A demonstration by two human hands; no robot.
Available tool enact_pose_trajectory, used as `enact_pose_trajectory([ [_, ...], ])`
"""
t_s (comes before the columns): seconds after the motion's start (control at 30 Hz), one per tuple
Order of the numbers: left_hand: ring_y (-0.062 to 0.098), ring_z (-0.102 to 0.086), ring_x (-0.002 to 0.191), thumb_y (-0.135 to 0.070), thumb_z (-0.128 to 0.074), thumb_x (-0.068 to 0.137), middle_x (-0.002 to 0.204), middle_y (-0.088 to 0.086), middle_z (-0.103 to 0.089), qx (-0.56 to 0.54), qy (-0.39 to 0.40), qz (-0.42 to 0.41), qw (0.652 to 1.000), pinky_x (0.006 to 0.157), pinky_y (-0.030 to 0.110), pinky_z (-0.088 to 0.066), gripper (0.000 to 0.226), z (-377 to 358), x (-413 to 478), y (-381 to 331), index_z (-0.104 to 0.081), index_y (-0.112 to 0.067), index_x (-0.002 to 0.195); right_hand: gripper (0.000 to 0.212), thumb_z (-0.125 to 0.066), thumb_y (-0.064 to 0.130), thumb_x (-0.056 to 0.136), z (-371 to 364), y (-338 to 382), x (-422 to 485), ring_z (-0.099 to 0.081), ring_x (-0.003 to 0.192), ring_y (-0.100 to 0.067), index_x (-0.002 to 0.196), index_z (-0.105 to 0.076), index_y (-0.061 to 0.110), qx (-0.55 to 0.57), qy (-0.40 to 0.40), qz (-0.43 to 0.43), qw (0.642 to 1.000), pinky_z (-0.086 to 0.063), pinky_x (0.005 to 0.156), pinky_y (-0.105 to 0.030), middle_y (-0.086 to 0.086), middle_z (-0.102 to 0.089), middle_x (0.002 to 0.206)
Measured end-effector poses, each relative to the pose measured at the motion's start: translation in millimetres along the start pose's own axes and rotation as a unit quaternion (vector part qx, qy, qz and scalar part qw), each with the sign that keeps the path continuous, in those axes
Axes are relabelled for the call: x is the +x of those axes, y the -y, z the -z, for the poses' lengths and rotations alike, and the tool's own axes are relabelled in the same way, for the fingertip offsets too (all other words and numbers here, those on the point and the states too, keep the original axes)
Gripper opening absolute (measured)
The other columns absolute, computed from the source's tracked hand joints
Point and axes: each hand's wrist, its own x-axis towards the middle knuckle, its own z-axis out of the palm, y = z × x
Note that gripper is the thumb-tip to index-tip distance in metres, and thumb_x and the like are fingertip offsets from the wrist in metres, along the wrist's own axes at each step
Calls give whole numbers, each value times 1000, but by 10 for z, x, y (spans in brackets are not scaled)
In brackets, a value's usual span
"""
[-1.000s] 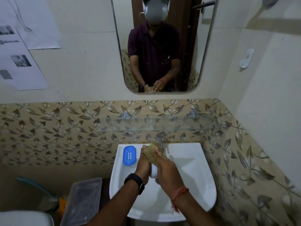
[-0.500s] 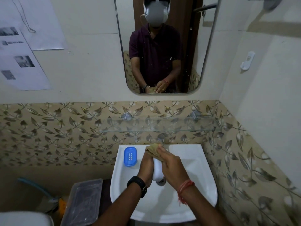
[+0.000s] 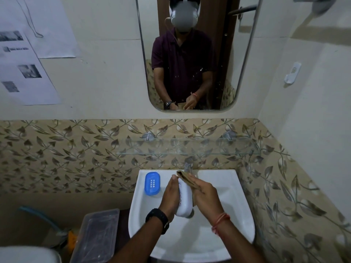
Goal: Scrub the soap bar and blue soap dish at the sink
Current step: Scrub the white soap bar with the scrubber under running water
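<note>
**Item 1, white oval soap bar (image 3: 184, 198).** Held on edge above the bowl of the white ceramic sink (image 3: 224, 186), just in front of the chrome tap (image 3: 188, 165). Reddish marks show along its left face.

**Item 2, left hand (image 3: 171, 196).** Cups the soap bar from the left, with its fingers (image 3: 173, 177) lying close together up the bar's side. The thumb is hidden.

**Item 3, right hand (image 3: 206, 196).** Fingers straight and pressed together, flat against a folded tan-brown scrub pad (image 3: 187, 178). The pad sits on the bar's upper right side and pokes out past the fingertips.

**Item 4, blue rectangular plastic soap dish (image 3: 152, 183).** Stands on the sink's back-left ledge, just beside the left hand and not touching it. It is empty, with its drain slots showing.

**Change noted.** A second ago the pad and right hand covered the top of the bar and only a sliver of white showed. Now the bar's long white body lies exposed between the palms, and the pad is up at its far end. This looks like one scrubbing stroke among several.

**Status (judged).** Bar scrubbing is under way. The dish appears untouched, so that half of the task remains.

**Risk.** A wet bar may slip into the bowl.
</note>
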Motion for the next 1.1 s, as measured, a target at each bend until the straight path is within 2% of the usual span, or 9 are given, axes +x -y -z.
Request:
enact_pose_trajectory([
  [0.17, 27, -69, 106, -54, -29, 106, 121, 20, -72, -64, -32, 11, 997, 99, 41, -54, 62, 127, 68, -69, -65, -6, 125, 50, -46, -21, 92, -301, -280, -566, -50, 134, -10, 136, -52, 3, 48, -17, 6, 999, -36, 115, -29, -6, -49, 147],
  [0.27, 23, -69, 98, -48, -32, 107, 110, 13, -72, -7, -55, -7, 998, 90, 34, -56, 55, 169, 20, -33, -64, -5, 120, 60, -46, -25, 89, -410, -491, -862, -49, 135, -15, 128, -57, 19, 51, -24, -9, 998, -36, 117, -46, 1, -51, 145],
  [0.37, 30, -56, 131, -42, -32, 109, 139, 21, -61, 115, -23, -64, 991, 116, 47, -39, 56, 155, -42, 90, -57, 1, 135, 57, -52, -18, 91, -298, -455, -637, -50, 131, -5, 125, -57, 29, 61, -50, -26, 997, -37, 115, -34, 0, -55, 141],
  [0.5, 25, -66, 114, -50, -31, 106, 114, 10, -73, 151, 4, -80, 985, 108, 45, -47, 55, 118, -93, 152, -65, -8, 114, 59, -49, -12, 93, -123, -292, -243, -54, 128, -3, 120, -62, 39, 70, -51, -41, 995, -38, 115, -32, 12, -62, 134],
  [0.63, 18, -60, 118, -51, -35, 104, 120, -3, -64, 38, -68, -65, 995, 113, 41, -42, 51, 45, -27, 38, -63, -14, 127, 58, -53, -5, 95, -225, -348, -378, -52, 129, 0, 123, -57, 46, 57, -61, -39, 996, -42, 109, -21, 15, -58, 137],
  [0.77, 24, -65, 102, -44, -36, 108, 117, 21, -69, -82, -167, -36, 982, 96, 35, -51, 48, 74, 79, -65, -64, -7, 120, 58, -51, -12, 93, -497, -538, -782, -52, 131, -10, 128, -55, 34, 23, -55, -52, 997, -37, 101, -4, 18, -54, 137],
  [0.83, 18, -65, 90, -44, -35, 108, 112, 19, -69, -134, -168, -36, 976, 81, 31, -52, 44, 33, 49, -82, -62, -10, 116, 55, -49, -13, 95, -577, -517, -794, -60, 120, -7, 124, -63, 31, 113, -99, -96, 984, -43, 102, -14, 10, -64, 131],
  [0.93, 21, -64, 107, -43, -35, 109, 125, 9, -64, -205, -121, -33, 971, 92, 39, -53, 43, -40, -29, -32, -53, -16, 136, 50, -51, 2, 99, -484, -443, -549, -68, 80, 4, 126, -62, 42, 157, -193, -128, 960, -55, 75, -19, 17, -74, 87],
  [1.1, 29, -70, 115, -34, -45, 107, 130, 19, -70, -265, 52, -41, 962, 90, 44, -59, 39, 14, -139, -39, -62, -8, 131, 32, -57, 18, 98, -89, -339, -66, -65, 116, -24, 127, -65, 29, 249, -230, -150, 929, -52, 98, -50, 3, -71, 124],
])
